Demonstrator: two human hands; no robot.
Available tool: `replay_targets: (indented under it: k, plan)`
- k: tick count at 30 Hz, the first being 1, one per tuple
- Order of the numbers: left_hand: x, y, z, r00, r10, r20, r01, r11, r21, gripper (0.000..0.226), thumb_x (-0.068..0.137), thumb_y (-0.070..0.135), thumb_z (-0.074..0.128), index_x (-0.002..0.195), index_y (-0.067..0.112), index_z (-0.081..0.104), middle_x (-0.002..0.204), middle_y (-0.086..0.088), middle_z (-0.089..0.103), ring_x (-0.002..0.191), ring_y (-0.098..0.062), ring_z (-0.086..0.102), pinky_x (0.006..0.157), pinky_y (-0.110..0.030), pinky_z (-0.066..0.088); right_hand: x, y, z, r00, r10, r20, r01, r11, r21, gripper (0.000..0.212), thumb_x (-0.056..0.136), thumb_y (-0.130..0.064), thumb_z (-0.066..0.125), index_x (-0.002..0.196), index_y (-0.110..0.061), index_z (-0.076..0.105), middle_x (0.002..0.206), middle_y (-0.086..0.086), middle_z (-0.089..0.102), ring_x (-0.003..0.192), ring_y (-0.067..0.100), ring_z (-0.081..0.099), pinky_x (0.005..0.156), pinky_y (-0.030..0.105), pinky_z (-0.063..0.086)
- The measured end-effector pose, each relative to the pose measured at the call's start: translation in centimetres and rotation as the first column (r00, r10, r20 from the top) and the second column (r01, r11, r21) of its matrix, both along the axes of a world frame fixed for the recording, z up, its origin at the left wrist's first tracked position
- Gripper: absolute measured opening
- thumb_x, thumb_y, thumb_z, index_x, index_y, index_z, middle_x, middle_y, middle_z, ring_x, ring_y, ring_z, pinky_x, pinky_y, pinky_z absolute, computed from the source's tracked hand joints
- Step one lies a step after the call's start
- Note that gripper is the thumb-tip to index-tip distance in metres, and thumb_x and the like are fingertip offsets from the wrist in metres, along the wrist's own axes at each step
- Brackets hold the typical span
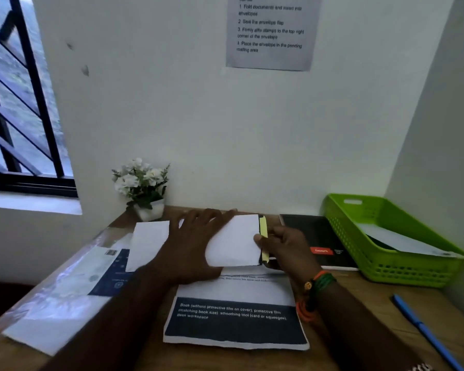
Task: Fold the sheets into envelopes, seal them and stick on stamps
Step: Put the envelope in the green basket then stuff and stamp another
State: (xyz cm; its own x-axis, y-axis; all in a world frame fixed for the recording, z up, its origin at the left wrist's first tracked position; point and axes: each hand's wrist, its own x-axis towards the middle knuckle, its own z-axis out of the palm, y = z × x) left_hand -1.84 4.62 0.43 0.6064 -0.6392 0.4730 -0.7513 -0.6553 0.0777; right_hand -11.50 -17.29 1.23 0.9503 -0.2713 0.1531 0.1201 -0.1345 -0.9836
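Head view: on the wooden desk point(359, 285) the left hand point(190, 245) lay flat with straight, spread fingers across a folded white sheet point(233, 241), pressing it down near the middle of the desk, just above a printed instruction page point(236, 321) with a dark blue block of text. The right hand point(284, 246) pinched the sheet's right edge between thumb and fingers, together with a thin yellow strip point(263, 236) that ran along that edge; whether the strip was a sticky note or a stamp backing could not be told. A second folded white paper point(148, 243) lay just left of the left hand. Beaded bracelets point(315, 287) circled the right wrist. A black notebook point(316, 236) lay right of the hands, beside a green plastic basket point(386, 266) holding a white sheet. A blue pen point(426, 333) lay near the right edge, and a small pot of white flowers point(142, 186) stood against the wall.
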Motion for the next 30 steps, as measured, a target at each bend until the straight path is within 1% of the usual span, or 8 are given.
replay_targets:
  k: [4,7,12,15,20,22,25,30]
  plan:
    - [0.0,0.5,0.6,1.0,-0.003,0.01,0.003,0.999,-0.034,0.116,0.058,0.065,0.067,0.158,0.052,0.011,0.147,0.016,0.039,0.135,-0.015,0.037,0.112,-0.044,0.021,0.1,-0.6,0.1,0.996,0.041,-0.079,-0.024,0.98,0.196,0.018,0.098,-0.019,0.061,0.099,-0.007,0.073,0.074,0.005,0.07,0.058,0.015,0.067,0.053,0.025,0.052]
    - [-0.1,0.5,0.9,0.999,-0.026,0.023,0.028,0.999,-0.046,0.109,0.059,0.063,0.069,0.156,0.048,0.021,0.141,0.016,0.044,0.13,-0.013,0.043,0.11,-0.044,0.028,0.3,-0.8,-0.1,0.993,0.063,-0.103,-0.039,0.975,0.221,0.019,0.099,-0.02,0.059,0.1,-0.011,0.075,0.074,0.005,0.07,0.057,0.014,0.066,0.053,0.026,0.051]
    - [-0.6,0.5,0.9,0.998,-0.028,0.048,0.028,0.999,-0.016,0.104,0.061,0.063,0.071,0.155,0.045,0.029,0.143,0.015,0.046,0.131,-0.015,0.044,0.111,-0.045,0.03,0.4,-1.1,-0.8,0.998,0.056,-0.024,-0.054,0.996,0.067,0.014,0.089,-0.025,0.074,0.102,-0.022,0.078,0.076,0.01,0.075,0.058,0.016,0.066,0.05,0.025,0.05]
    - [-0.9,0.4,0.9,0.999,-0.036,0.04,0.036,0.999,0.017,0.104,0.062,0.07,0.069,0.155,0.046,0.029,0.147,0.016,0.043,0.135,-0.014,0.04,0.114,-0.043,0.025,0.4,-1.0,-1.0,0.997,0.062,0.046,-0.065,0.996,0.066,0.02,0.086,-0.013,0.076,0.106,-0.017,0.077,0.085,0.009,0.079,0.066,0.019,0.074,0.05,0.024,0.053]
    - [-1.4,0.2,1.0,0.999,-0.043,0.011,0.043,0.999,-0.004,0.112,0.055,0.08,0.07,0.154,0.047,0.031,0.145,0.017,0.046,0.133,-0.011,0.04,0.114,-0.038,0.023,0.8,-1.1,-1.4,0.985,0.021,0.171,0.003,0.99,-0.142,0.026,0.081,0.0,0.077,0.104,-0.013,0.078,0.094,0.004,0.079,0.089,0.023,0.076,0.074,0.038,0.062]
    - [-1.5,0.2,0.9,0.999,-0.043,-0.002,0.043,0.999,-0.024,0.113,0.052,0.082,0.07,0.152,0.046,0.033,0.146,0.015,0.048,0.134,-0.012,0.04,0.112,-0.036,0.02,1.0,-1.3,-1.5,0.982,0.008,0.187,0.025,0.984,-0.174,0.025,0.082,0.0,0.077,0.103,-0.011,0.079,0.092,0.004,0.079,0.086,0.023,0.076,0.071,0.04,0.062]
    - [-1.5,0.2,1.0,0.999,-0.037,-0.03,0.037,0.999,-0.02,0.115,0.05,0.085,0.068,0.152,0.043,0.036,0.149,0.014,0.047,0.137,-0.015,0.042,0.117,-0.043,0.023,1.1,-1.1,-1.7,0.979,0.001,0.203,0.037,0.983,-0.181,0.022,0.082,0.0,0.076,0.099,-0.012,0.079,0.086,0.005,0.079,0.073,0.023,0.075,0.055,0.033,0.056]
    - [-1.3,-0.2,0.9,0.999,-0.047,-0.026,0.046,0.999,-0.018,0.11,0.053,0.083,0.068,0.151,0.045,0.036,0.149,0.018,0.047,0.137,-0.012,0.044,0.118,-0.045,0.028,1.3,-1.1,-2.2,0.976,-0.049,0.213,0.102,0.964,-0.246,0.02,0.081,-0.002,0.076,0.095,-0.016,0.08,0.077,0.003,0.078,0.062,0.015,0.071,0.052,0.03,0.052]
